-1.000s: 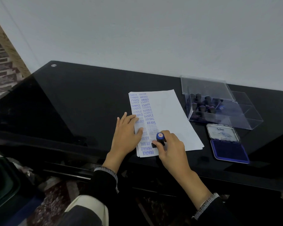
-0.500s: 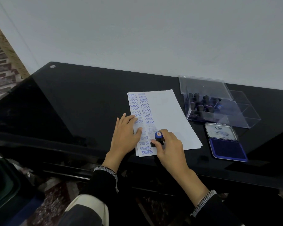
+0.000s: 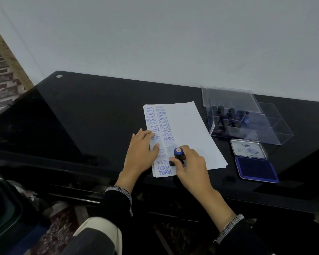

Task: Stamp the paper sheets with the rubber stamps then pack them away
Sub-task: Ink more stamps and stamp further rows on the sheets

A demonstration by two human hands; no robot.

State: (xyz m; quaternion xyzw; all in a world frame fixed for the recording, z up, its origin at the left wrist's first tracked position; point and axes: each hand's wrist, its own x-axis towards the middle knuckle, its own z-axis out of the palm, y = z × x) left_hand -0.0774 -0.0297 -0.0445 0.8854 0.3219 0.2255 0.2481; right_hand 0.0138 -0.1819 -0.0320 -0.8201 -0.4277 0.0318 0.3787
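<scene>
Glossy black table [image 3: 85,115], white wall [image 3: 155,37]

1. Illumination: dim and even, cool grey in tone; no direct source is seen.
2. Glare: a soft pale sheen is carried by the glossy black tabletop [image 3: 85,111] at its left part; faint reflections are shown on the clear plastic box [image 3: 247,118].
3. Shadows: weak and diffuse, barely marked beneath the hands.
4. Distortion: wide-angle bending is noted at the edges; the table's rear line is curved.
5. Focus: centre reasonably sharp; lower left corner is smeared and blurred.
</scene>
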